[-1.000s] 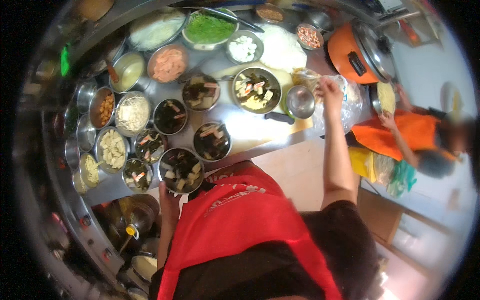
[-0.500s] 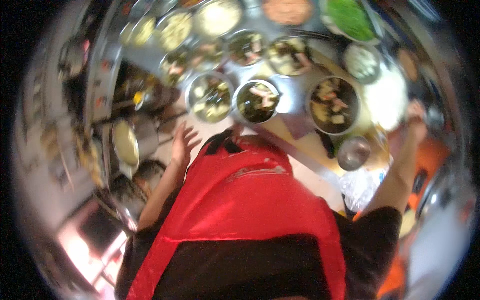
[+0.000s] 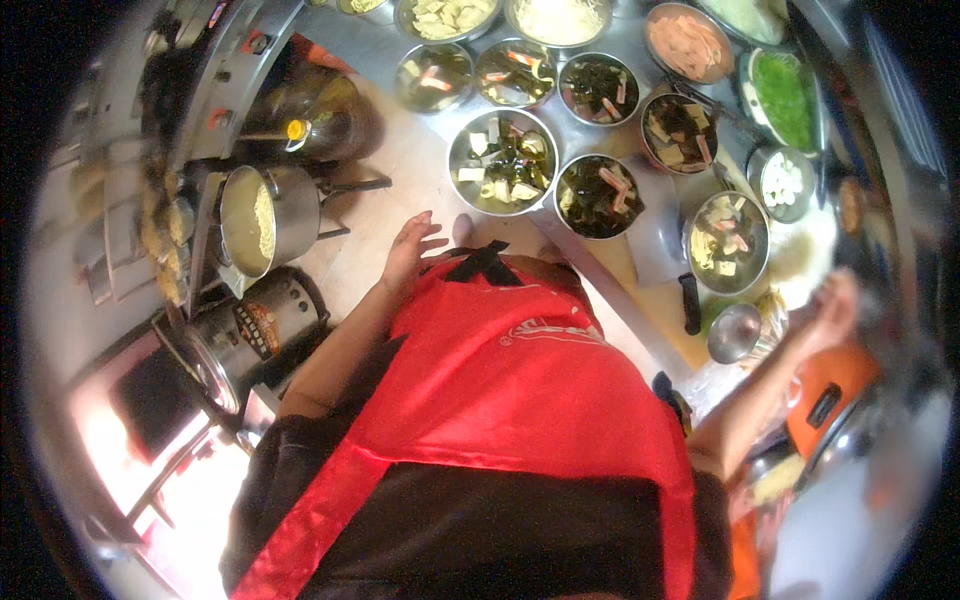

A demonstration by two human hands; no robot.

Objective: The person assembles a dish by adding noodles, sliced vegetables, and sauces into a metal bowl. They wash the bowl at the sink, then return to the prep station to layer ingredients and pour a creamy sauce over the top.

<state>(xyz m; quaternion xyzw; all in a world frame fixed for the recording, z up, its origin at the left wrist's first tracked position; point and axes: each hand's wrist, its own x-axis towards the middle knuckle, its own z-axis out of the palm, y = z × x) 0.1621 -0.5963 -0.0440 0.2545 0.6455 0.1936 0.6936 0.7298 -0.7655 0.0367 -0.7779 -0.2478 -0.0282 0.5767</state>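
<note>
And here's the left hand, nothing in it, fingers loosely spread near the big bowl of greens and pale cubes, which sits right by the surface edge: one stray knuckle could tip it. The right hand (too blurred to tell whether its fingers are closed) is beside the white mound; a low sweep might topple the small metal bowl.

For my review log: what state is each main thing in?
left hand: open, empty
right hand: blurred, grip unclear
large soup bowl: filled, uncovered
cleaver: lying flat
small steel bowl: uncovered, apparently empty
jug: capped
pot: uncovered, noodles inside
orange cooker: lidded
greens bowl: filled, uncovered
</note>
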